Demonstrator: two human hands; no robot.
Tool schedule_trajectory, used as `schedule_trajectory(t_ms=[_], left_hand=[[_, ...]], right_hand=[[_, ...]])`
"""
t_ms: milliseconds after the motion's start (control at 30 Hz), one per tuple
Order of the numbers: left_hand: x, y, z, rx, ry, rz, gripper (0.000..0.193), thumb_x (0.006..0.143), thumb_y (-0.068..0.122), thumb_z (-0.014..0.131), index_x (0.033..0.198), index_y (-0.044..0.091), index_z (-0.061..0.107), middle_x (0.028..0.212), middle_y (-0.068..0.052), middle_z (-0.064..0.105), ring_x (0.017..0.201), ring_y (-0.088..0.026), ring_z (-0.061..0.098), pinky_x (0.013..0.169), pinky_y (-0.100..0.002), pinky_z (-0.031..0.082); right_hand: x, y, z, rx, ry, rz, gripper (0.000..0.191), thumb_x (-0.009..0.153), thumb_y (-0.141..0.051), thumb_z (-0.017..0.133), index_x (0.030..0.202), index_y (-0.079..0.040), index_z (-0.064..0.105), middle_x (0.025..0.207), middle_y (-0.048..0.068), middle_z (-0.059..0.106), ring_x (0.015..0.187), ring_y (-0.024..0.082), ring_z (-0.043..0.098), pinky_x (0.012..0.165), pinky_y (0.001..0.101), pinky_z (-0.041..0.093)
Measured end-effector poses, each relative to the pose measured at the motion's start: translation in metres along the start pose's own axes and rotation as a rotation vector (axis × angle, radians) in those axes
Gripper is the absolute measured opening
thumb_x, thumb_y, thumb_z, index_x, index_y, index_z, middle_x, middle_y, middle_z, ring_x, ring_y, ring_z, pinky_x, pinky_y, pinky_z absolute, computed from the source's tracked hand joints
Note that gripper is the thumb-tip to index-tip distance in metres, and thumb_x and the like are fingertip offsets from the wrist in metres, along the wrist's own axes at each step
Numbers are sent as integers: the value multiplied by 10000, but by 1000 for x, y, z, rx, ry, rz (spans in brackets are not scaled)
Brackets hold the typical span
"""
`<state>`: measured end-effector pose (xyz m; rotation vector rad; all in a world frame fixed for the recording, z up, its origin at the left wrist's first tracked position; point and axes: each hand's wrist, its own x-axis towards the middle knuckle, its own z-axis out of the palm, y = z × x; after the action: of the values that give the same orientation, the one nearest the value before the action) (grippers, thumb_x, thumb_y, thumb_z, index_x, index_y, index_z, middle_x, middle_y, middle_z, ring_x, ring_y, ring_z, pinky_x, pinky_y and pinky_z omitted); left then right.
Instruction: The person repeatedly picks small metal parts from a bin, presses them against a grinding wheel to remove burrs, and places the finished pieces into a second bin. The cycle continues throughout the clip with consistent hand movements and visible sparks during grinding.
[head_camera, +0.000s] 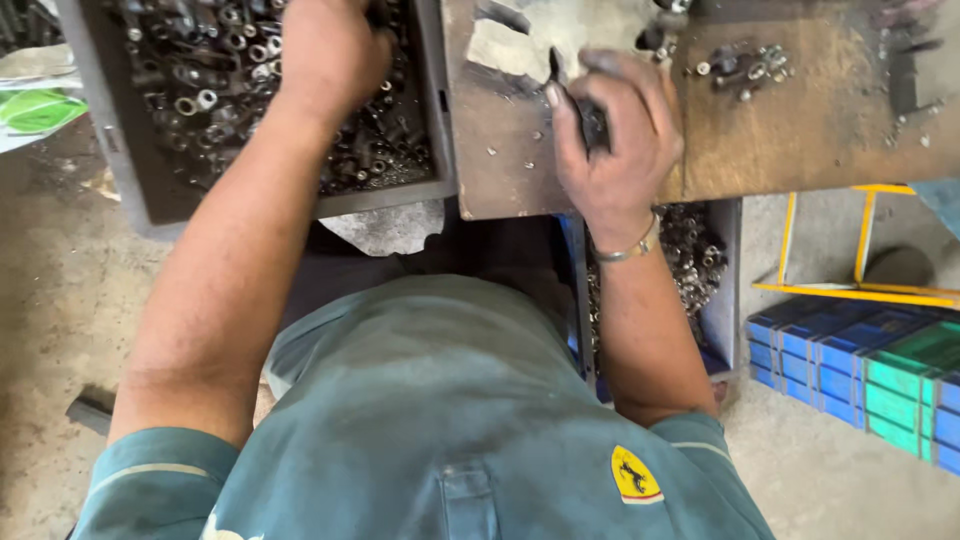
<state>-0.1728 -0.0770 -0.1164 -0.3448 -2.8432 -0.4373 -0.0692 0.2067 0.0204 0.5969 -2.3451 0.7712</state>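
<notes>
Rusty workbench (800, 120) above dusty concrete floor (60, 300)

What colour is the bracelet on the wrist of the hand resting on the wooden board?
Silver metal; the bracelet on the right hand shows best in the head view.

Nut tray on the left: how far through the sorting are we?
Done: a small cluster of metal parts lies on the wooden board. In hand: the left hand digs in the grey tray; the right hand presses a dark piece on the board. Left: the tray looks largely full.
</notes>
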Motion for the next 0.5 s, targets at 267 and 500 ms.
schedule_trajectory(t_ms=[267,500], left_hand=[[-32,17,-32,79,-211,228,261,828,300,763,899,49,754,972,-179,697,865,-339,707,699,-451,568],[-18,46,-2,-49,-97,16,61,889,106,701,904,78,753,957,-183,712,824,-365,712,682,-474,581]], right_hand=[[-12,1,1,134,-90,-20,250,926,-89,919,915,-27,677,1110,107,724,916,257,732,793,335,590],[-13,-3,1,26,-87,-43,151,919,1,854,1019,21,741,1137,151,704,1023,294,727,898,377,610]])
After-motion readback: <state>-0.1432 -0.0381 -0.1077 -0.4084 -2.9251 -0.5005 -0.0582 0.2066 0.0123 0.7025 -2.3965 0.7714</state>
